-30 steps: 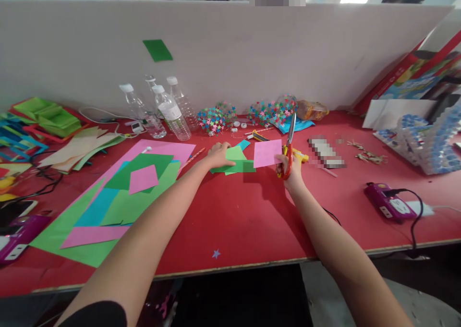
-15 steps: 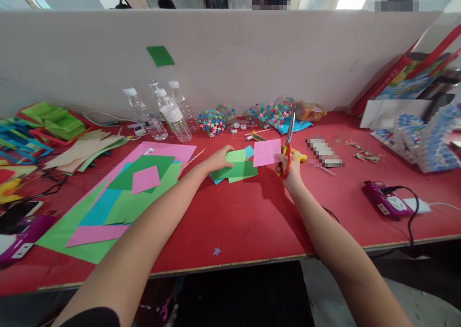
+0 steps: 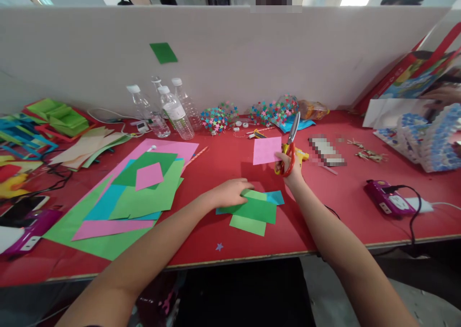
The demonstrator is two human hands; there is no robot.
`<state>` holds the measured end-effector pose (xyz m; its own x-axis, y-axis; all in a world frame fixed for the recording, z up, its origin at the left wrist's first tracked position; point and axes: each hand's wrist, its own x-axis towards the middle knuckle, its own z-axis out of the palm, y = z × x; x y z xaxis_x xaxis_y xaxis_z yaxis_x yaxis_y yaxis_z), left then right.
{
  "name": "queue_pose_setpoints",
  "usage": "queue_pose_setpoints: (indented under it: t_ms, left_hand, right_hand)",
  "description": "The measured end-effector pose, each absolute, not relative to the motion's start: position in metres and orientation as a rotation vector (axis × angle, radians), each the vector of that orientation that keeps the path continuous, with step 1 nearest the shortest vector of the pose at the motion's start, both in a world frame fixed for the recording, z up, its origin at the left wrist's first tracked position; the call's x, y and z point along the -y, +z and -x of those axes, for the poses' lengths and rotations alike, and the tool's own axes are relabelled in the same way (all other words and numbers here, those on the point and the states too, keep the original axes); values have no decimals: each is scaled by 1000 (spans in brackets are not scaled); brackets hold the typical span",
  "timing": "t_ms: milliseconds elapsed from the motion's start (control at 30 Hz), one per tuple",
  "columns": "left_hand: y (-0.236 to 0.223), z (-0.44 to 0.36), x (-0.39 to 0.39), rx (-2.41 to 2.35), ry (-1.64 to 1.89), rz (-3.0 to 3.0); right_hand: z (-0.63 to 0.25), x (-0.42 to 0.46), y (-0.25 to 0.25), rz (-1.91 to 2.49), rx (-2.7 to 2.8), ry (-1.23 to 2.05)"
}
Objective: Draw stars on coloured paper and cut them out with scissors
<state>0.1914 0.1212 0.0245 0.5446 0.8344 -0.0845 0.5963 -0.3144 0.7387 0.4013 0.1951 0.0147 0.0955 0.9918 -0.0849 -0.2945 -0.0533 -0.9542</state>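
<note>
My left hand (image 3: 232,193) is at the left edge of several overlapping small sheets of dark green, light green and blue paper (image 3: 257,210), its fingers closed over them near the front of the red table. Part of the sheets is hidden under that hand. To the right, my right hand (image 3: 289,166) is closed around the red-and-yellow handles of a pair of scissors (image 3: 294,128), blades pointing up and away. The same hand pinches the right corner of a square pink paper (image 3: 267,150), held above the table.
Large coloured sheets (image 3: 147,197) lie at the left, with plastic bottles (image 3: 176,113) behind. Bags of coloured stars (image 3: 213,120) line the white partition (image 3: 230,58). A yellow glue gun (image 3: 302,154) lies beyond my right hand; a purple power strip (image 3: 387,197) sits at the right.
My left hand has come toward the table's front edge and slightly right, bringing the green and blue sheets along. The right hand still holds the scissors and pink paper in nearly the same place.
</note>
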Motion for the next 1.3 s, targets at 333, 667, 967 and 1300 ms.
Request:
queue_pose_setpoints:
  t_ms: [333, 667, 967, 1300]
  left_hand:
    - [13, -197, -149, -1091, 893, -1485]
    - [-2, -181, -142, -1007, 975, -1221]
    - [1, -180, -139, -993, 955, -1195]
    - [3, -177, -140, -999, 1128, -1162]
  right_hand:
    - [-387, -177, 15, 1098, 1132, 1412]
    - [-390, -178, 16, 1098, 1227, 1365]
    - [-387, -171, 15, 1117, 1306, 1378]
    - [-388, -170, 18, 1135, 1216, 1332]
